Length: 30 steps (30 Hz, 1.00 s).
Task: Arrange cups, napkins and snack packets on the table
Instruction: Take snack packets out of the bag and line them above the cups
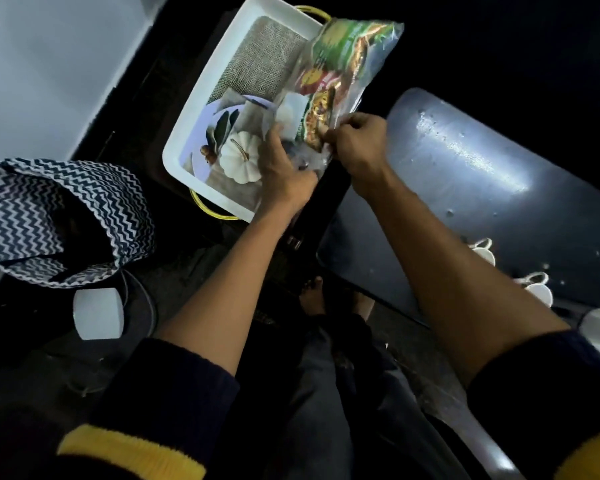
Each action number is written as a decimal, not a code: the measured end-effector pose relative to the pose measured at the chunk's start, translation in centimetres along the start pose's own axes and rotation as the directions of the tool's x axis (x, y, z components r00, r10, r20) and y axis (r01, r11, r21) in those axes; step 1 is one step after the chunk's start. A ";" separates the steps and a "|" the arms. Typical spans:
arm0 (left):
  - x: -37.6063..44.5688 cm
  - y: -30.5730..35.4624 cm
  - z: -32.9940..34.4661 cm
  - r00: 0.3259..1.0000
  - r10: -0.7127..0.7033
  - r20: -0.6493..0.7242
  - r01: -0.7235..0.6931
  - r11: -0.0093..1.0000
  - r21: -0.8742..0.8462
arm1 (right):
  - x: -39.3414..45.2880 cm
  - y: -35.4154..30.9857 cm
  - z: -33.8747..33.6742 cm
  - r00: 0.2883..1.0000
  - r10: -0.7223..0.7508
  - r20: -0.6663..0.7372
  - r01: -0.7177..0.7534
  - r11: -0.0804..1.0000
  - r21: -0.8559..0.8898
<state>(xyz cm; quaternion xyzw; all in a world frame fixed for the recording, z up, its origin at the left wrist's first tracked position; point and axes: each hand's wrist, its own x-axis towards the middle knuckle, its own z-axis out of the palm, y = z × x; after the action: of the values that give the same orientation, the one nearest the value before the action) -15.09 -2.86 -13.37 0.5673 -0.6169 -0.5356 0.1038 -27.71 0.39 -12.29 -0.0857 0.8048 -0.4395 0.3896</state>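
Left hand (284, 168) and right hand (357, 150), both bare to the forearm; dark navy knit sleeves pushed above the elbows (each with a yellow band); dark trousers and bare feet below the hands.

A dark, glossy table (465, 174) is stretching along the right side, catching a bright glare on its top. White cups (534, 289) with loop handles are sitting on its near edge, partly cut off by a forearm. Beside the table, a lower dark surface (142, 109) is carrying a white rectangular tray (205, 98) with yellow handles. On the dim floor (153, 271) a zigzag-patterned bag (49, 216) is standing open, with a white cylinder-like object (98, 312) lying just beside it.
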 end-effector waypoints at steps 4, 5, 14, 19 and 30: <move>-3.1 0.6 0.1 0.945 0.304 -0.121 -0.235 0.889 0.394 | -3.9 -1.7 -2.5 0.996 -0.013 0.089 -0.012 0.961 0.275; -3.6 0.7 0.3 0.914 0.362 -0.184 -0.244 0.853 0.462 | -4.9 -1.7 -3.4 0.993 -0.023 0.118 -0.018 0.941 0.337; -10.6 1.1 5.5 0.928 0.321 -0.188 -0.314 0.947 0.066 | -9.3 3.1 -12.4 0.984 0.042 0.175 -0.130 0.840 0.527; -13.9 -1.1 10.7 0.981 0.071 -0.181 -0.086 0.993 -0.075 | -8.6 8.6 -14.7 0.910 0.413 -0.045 -0.363 0.843 0.398; -14.1 -0.6 13.0 0.979 -0.201 -0.032 0.172 0.903 -0.394 | -7.9 11.5 -16.1 0.861 0.495 -0.119 -0.418 0.821 0.389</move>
<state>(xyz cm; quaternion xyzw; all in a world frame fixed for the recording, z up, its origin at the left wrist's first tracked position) -19.61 15.76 -12.39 0.6107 -0.4370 -0.6340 0.1849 -31.30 21.39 -11.87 0.2291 0.7476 -0.4752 0.4034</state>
